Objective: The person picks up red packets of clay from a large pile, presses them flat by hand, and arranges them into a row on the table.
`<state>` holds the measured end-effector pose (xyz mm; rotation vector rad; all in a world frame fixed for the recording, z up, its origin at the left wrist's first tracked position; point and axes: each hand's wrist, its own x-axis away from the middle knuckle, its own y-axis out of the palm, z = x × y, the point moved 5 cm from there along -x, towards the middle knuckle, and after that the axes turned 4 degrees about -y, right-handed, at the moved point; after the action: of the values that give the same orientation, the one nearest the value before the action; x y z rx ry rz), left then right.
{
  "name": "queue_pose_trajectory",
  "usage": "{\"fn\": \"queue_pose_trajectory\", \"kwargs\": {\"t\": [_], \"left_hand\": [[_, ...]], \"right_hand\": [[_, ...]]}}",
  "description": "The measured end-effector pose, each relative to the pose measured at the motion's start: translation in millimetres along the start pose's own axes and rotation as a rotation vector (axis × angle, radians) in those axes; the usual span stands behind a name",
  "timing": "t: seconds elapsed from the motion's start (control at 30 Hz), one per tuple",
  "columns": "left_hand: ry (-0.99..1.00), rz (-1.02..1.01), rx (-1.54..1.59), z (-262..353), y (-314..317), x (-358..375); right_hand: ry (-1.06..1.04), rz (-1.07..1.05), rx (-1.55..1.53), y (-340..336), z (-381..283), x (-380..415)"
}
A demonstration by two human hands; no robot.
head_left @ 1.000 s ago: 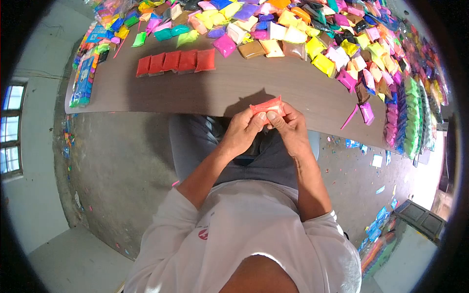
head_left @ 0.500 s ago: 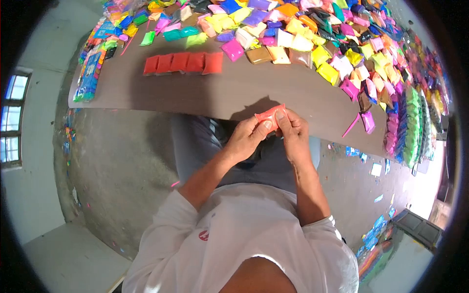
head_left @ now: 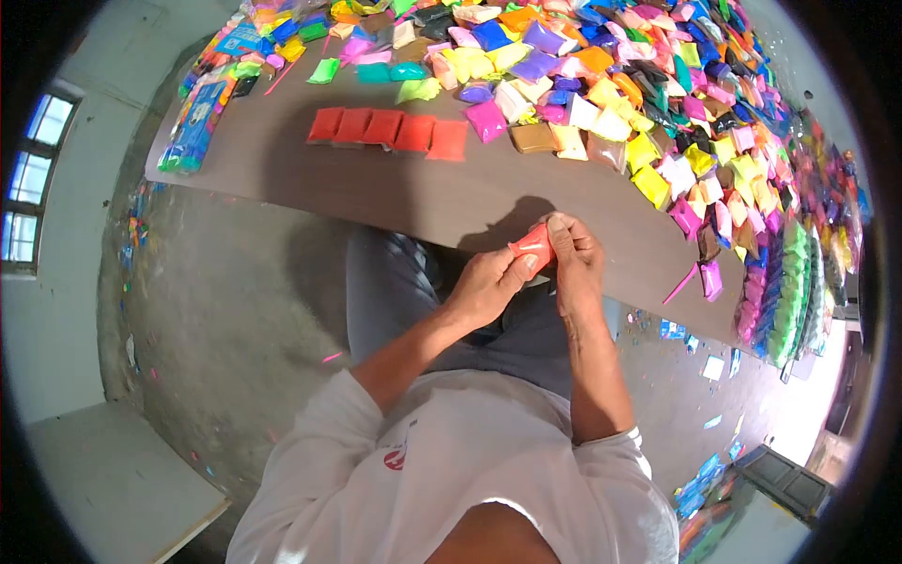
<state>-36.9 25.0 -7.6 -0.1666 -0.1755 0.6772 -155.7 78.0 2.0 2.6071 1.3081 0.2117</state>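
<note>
A small red plastic packet (head_left: pixel 535 246) is held between both hands, just over the table's near edge. My left hand (head_left: pixel 489 285) grips its lower left side with thumb and fingers. My right hand (head_left: pixel 575 252) pinches its upper right end, fingers curled. Further up the brown table (head_left: pixel 376 193) lies a strip of red packets (head_left: pixel 386 132), joined side by side in a row.
A large heap of packets in many colours (head_left: pixel 601 80) covers the table's far side. Filled clear packs (head_left: pixel 199 122) lie at the left end. Strips of green packets (head_left: pixel 787 291) and others hang at the right edge. Scraps litter the floor.
The right hand has shifted from thumb pressing on the packet's face to pinching its upper end; the packet is now tilted more upright. The whole view has turned slightly.
</note>
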Motion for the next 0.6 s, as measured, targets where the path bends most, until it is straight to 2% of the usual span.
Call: {"fn": "queue_pose_trajectory", "kwargs": {"t": [0.03, 0.07, 0.13, 0.23, 0.3, 0.47, 0.53, 0.6], "left_hand": [[0.028, 0.014, -0.006, 0.4, 0.2, 0.7], [0.058, 0.029, -0.013, 1.4, -0.3, 0.6], [0.055, 0.050, 0.050, 2.5, -2.5, -1.3], [0.031, 0.037, 0.091, 3.8, -7.9, -0.3], [0.010, 0.006, 0.069, 1.6, -7.2, 1.5], [0.018, 0.082, 0.120, -9.7, -8.4, 1.6], [0.028, 0.116, 0.148, -8.7, -15.5, 0.6], [0.091, 0.234, -0.045, -4.6, -30.4, -2.6]], "right_hand": [[-0.047, 0.083, -0.034, 0.2, -2.1, 1.0], [-0.046, 0.078, -0.033, -1.2, -3.1, 1.4], [0.074, -0.007, -0.176, -1.9, -0.8, 3.9], [0.154, -0.046, -0.159, 4.3, -5.0, 9.6], [0.141, -0.022, -0.131, -3.1, 1.5, 6.0], [0.105, -0.007, -0.063, 0.3, -5.0, -7.3], [0.031, -0.001, 0.016, 8.8, -11.1, -20.9], [0.010, -0.006, 0.133, 19.6, -25.6, -35.7]]}}
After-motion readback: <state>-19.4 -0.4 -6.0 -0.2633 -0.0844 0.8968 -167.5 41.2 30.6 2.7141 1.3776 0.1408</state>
